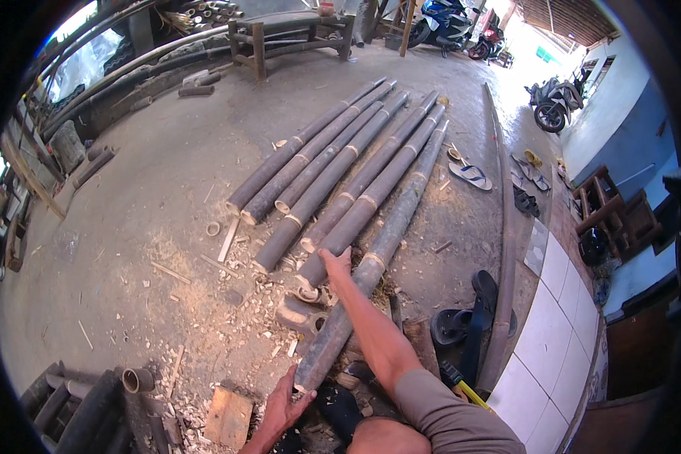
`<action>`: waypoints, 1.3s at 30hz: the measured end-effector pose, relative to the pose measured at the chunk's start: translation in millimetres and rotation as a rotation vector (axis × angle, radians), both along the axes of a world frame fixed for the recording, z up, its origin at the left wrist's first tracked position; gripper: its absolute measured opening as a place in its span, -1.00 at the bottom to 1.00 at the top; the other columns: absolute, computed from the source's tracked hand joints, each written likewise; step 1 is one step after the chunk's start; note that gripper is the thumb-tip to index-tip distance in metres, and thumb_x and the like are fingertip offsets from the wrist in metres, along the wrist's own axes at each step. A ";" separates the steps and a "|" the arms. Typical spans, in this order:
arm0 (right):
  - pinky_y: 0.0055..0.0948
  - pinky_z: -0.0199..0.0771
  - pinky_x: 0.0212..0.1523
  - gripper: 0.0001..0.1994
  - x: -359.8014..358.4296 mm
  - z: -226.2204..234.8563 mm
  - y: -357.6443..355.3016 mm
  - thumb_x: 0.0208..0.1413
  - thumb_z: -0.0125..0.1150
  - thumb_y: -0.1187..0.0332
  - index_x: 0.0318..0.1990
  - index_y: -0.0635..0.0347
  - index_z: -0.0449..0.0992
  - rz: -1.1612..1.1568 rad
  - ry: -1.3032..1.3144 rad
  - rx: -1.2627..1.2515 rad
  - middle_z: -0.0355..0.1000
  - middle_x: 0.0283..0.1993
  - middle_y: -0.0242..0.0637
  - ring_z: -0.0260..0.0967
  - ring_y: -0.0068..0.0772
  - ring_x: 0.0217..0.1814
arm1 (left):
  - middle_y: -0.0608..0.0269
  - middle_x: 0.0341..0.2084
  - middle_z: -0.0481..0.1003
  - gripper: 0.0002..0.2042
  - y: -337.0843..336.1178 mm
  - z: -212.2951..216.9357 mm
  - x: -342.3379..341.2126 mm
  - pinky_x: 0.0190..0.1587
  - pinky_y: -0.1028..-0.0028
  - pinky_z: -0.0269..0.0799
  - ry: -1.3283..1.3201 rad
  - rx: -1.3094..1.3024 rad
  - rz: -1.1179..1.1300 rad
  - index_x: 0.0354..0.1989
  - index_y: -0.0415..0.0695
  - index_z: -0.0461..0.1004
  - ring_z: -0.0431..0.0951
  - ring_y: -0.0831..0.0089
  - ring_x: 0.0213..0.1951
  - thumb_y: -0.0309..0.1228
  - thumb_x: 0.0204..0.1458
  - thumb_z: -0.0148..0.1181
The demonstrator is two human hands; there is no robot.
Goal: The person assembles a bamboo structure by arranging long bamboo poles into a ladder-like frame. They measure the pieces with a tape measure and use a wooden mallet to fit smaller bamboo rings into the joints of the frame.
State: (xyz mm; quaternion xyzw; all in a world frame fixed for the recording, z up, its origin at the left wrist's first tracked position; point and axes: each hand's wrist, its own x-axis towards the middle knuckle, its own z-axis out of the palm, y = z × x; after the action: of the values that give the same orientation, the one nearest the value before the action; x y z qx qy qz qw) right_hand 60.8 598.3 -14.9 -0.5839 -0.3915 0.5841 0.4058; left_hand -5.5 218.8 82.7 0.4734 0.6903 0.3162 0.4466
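Several dark bamboo poles (367, 197) lie side by side on the floor, running away from me, with pale rings at their joints. My left hand (284, 405) cups the near end of the rightmost bamboo pole (333, 333), thumb along its side. Reaching across that pole, my right hand (336, 266) grips the neighbouring bamboo pole (363, 208) close to its cut near end. Under the near ends sits a short thick bamboo piece (299, 314), partly hidden. The undersides of both hands' grips are out of sight.
Wood chips (234, 325) litter the floor. Cut bamboo pieces (83, 405) are piled at lower left by a wooden block (228, 418). Dark sandals (452, 327) and a yellow-and-black tool (465, 386) lie right of me. One long pole (501, 227) borders the tiled step (541, 340).
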 end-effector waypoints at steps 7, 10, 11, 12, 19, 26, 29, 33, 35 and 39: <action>0.05 0.49 0.16 -0.30 18.4 20.7 -9.6 0.00 0.38 -0.29 0.09 0.07 0.51 0.010 0.866 -0.315 0.53 -0.05 -0.20 0.50 -0.04 0.01 | -0.32 0.28 0.37 -0.14 -1.8 -2.6 0.3 0.34 0.15 0.34 0.038 -0.035 -0.012 0.49 -0.29 0.12 0.43 -0.14 0.30 -0.04 0.16 0.35; 0.07 0.59 -0.04 -0.21 24.1 29.8 -13.3 -0.10 0.38 -0.45 -0.02 0.11 0.52 -0.023 0.834 -0.345 0.54 -0.20 -0.15 0.55 -0.05 -0.21 | -0.31 0.29 0.36 -0.13 -2.6 -3.1 0.6 0.33 0.15 0.35 0.036 -0.037 -0.032 0.50 -0.28 0.10 0.43 -0.12 0.30 -0.04 0.16 0.36; 0.06 0.60 -0.07 -0.22 27.1 32.0 -13.3 -0.10 0.38 -0.45 -0.04 0.11 0.52 -0.031 0.865 -0.353 0.54 -0.23 -0.14 0.55 -0.04 -0.23 | -0.31 0.29 0.36 -0.13 -2.4 -3.9 1.3 0.33 0.16 0.35 0.046 -0.004 -0.037 0.50 -0.28 0.09 0.43 -0.12 0.31 -0.04 0.16 0.36; 0.05 0.61 -0.10 -0.23 27.7 33.3 -12.9 -0.10 0.39 -0.44 -0.06 0.11 0.52 -0.039 0.896 -0.363 0.54 -0.26 -0.13 0.55 -0.03 -0.26 | -0.31 0.29 0.35 -0.13 -2.6 -4.7 1.9 0.32 0.17 0.36 0.038 -0.024 -0.037 0.50 -0.29 0.09 0.43 -0.10 0.30 -0.07 0.16 0.36; 0.05 0.63 -0.05 -0.24 27.1 25.1 -11.8 -0.07 0.43 -0.34 -0.02 0.21 0.49 -0.036 0.835 -0.349 0.54 -0.20 -0.13 0.57 -0.06 -0.21 | -0.31 0.29 0.35 -0.13 -4.1 -9.4 5.2 0.31 0.16 0.37 0.008 0.006 -0.034 0.51 -0.27 0.07 0.43 -0.13 0.29 -0.06 0.16 0.36; 0.10 0.52 0.18 0.03 10.9 18.3 -15.8 -0.02 0.50 -0.16 0.43 0.34 0.12 -0.130 0.203 -0.251 0.30 0.33 0.05 0.40 0.03 0.27 | -0.30 0.29 0.37 -0.12 -2.9 -3.8 6.0 0.27 0.20 0.40 0.015 -0.047 -0.010 0.52 -0.26 0.05 0.48 -0.02 0.26 -0.14 0.14 0.40; 0.10 0.41 0.31 0.13 10.4 20.2 -18.1 -0.02 0.50 -0.11 0.52 0.36 -0.05 -0.089 -0.027 -0.222 0.16 0.47 0.09 0.24 0.07 0.44 | -0.32 0.29 0.36 -0.12 -2.6 -3.4 6.4 0.29 0.20 0.39 0.021 -0.010 -0.022 0.52 -0.26 0.04 0.47 -0.04 0.28 -0.13 0.15 0.39; 0.06 0.32 0.39 0.17 12.5 20.8 -19.6 0.00 0.49 -0.05 0.56 0.35 -0.17 -0.078 -0.064 -0.194 0.08 0.51 0.12 0.14 0.08 0.51 | -0.36 0.29 0.36 -0.12 -3.2 -5.9 6.2 0.32 0.19 0.35 -0.003 -0.069 -0.015 0.52 -0.28 0.04 0.43 -0.06 0.31 -0.13 0.15 0.39; 0.04 0.29 0.41 0.18 12.0 18.3 -19.4 0.00 0.49 -0.01 0.57 0.33 -0.22 -0.086 -0.038 -0.174 0.06 0.53 0.13 0.14 0.10 0.52 | -0.38 0.29 0.36 -0.12 -3.5 -7.7 6.2 0.31 0.19 0.37 0.037 -0.019 -0.015 0.51 -0.28 0.05 0.45 -0.07 0.30 -0.13 0.16 0.39; -0.02 0.27 0.43 0.18 7.6 9.2 -17.7 0.03 0.48 0.06 0.59 0.31 -0.29 -0.124 -0.117 -0.162 0.01 0.57 0.15 0.13 0.11 0.53 | -0.37 0.28 0.37 -0.13 -3.9 -10.3 6.3 0.26 0.18 0.42 0.033 -0.002 -0.012 0.52 -0.27 0.05 0.49 -0.08 0.25 -0.13 0.16 0.38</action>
State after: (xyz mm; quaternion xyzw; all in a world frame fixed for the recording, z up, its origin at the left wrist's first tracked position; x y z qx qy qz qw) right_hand 68.3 580.5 -5.7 -0.6710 -0.3293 0.5523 0.3690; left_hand 0.8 214.9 72.4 0.4822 0.6952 0.3047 0.4375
